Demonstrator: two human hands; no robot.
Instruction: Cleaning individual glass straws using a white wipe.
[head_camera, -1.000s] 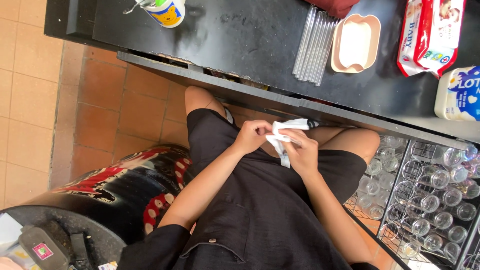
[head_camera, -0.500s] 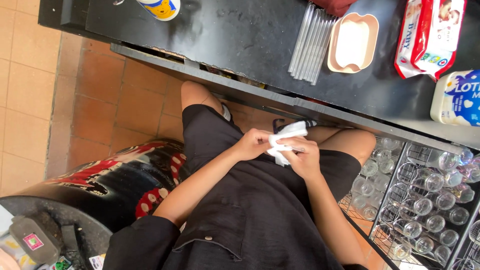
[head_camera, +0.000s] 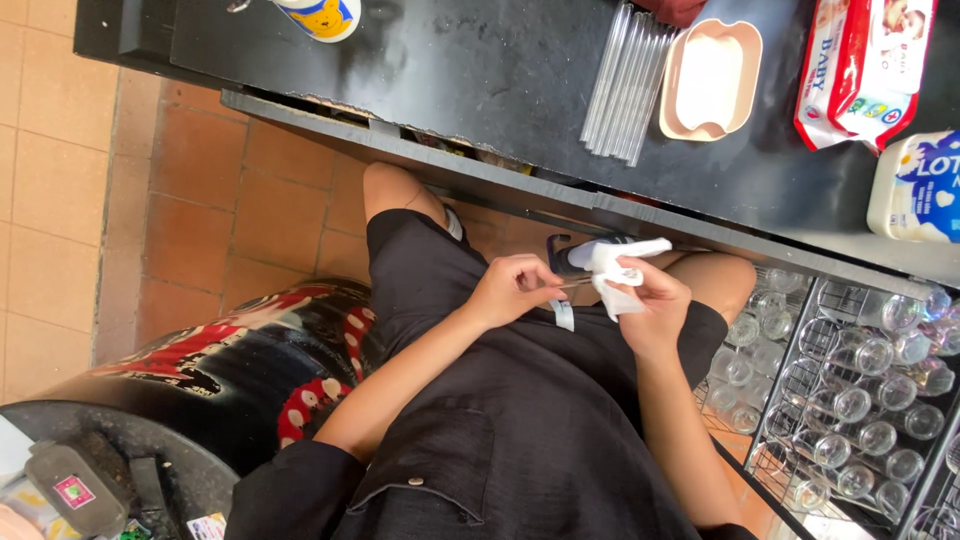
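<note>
Nearest the camera, over the lap in dark clothing, both hands meet just below the edge of the black counter (head_camera: 480, 70). The right hand (head_camera: 655, 305) is curled closed around a crumpled white wipe (head_camera: 615, 270), which bunches out above its fingers. The left hand (head_camera: 515, 290) is pinched shut on a thin, rod-like thing (head_camera: 575, 285) that runs toward the wipe; a small pale tab (head_camera: 563, 315) hangs under it. By the look of it, the rod is being wiped or wrapped in the cloth, and the next move calls for a steady pinch while the wipe slides along it.

Below the counter to the right sits a wire rack of clear glasses (head_camera: 850, 400). On the counter lie a bundle of clear straws (head_camera: 625, 85), a pale oblong dish (head_camera: 710, 80) and a red-and-white wipes pack (head_camera: 865, 70).

What the rod is stays unclear: its far end is buried in the wipe. A cup (head_camera: 320, 15) is cut off by the top edge.
</note>
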